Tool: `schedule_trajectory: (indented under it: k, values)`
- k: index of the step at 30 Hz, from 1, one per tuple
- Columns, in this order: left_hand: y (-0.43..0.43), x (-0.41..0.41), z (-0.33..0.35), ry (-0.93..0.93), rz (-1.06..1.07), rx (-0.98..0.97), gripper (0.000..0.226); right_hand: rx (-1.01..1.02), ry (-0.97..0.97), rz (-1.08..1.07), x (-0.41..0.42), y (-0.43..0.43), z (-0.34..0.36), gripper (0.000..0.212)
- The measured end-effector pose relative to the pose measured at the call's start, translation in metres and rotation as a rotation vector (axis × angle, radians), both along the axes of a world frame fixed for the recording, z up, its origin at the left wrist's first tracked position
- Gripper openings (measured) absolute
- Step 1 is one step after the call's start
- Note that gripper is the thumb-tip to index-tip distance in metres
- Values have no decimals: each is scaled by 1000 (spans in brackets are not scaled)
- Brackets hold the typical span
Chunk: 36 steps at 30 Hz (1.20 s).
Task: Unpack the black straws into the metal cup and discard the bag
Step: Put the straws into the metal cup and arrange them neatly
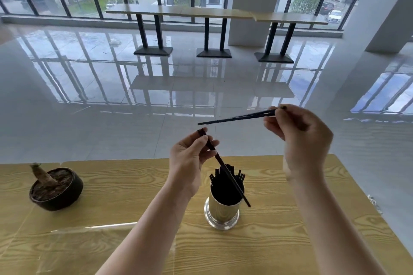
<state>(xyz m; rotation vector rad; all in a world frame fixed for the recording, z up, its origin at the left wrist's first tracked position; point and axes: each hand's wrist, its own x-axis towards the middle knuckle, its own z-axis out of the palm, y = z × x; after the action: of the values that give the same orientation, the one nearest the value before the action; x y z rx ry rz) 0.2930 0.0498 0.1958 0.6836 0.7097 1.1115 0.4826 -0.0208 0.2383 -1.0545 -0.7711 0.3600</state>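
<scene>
A shiny metal cup (221, 214) stands on the wooden table (290, 241), near its middle, with several black straws (223, 176) standing in it. My left hand (190, 158) pinches a black straw (232, 179) near its top; the straw slants down to the right across the cup's mouth. My right hand (299, 134) is raised above and to the right of the cup and pinches a few black straws (239, 117) that point left, nearly level. No bag is in view.
A dark round pot (55, 190) with a cut plant stump sits at the table's left. Clear plastic film (100, 227) covers the tabletop. Beyond the far table edge lies glossy tiled floor, with long tables (214, 14) by the windows.
</scene>
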Motion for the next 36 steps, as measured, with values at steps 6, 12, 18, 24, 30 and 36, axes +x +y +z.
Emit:
schedule_trajectory:
  k: [6, 12, 18, 24, 30, 36]
  values:
    - [4, 4, -2, -177, 5, -156, 18, 12, 310, -70, -16, -17, -35, 11]
    - [7, 2, -3, -161, 25, -163, 16, 34, 243, -103, -11, -22, -39, 14]
    - [3, 8, 0, 162, 28, 177, 16, -411, -400, 51, 0, -7, -12, 21]
    - [-7, 24, 4, 269, -79, 302, 17, -525, -698, 220, -29, 30, 11, 8]
    - [-8, 20, 3, 261, -17, 327, 16, -589, -684, 246, -35, 40, 19, 12]
    - [-6, 23, 6, 217, 54, 356, 20, -534, -623, 204, -43, 42, 21, 20]
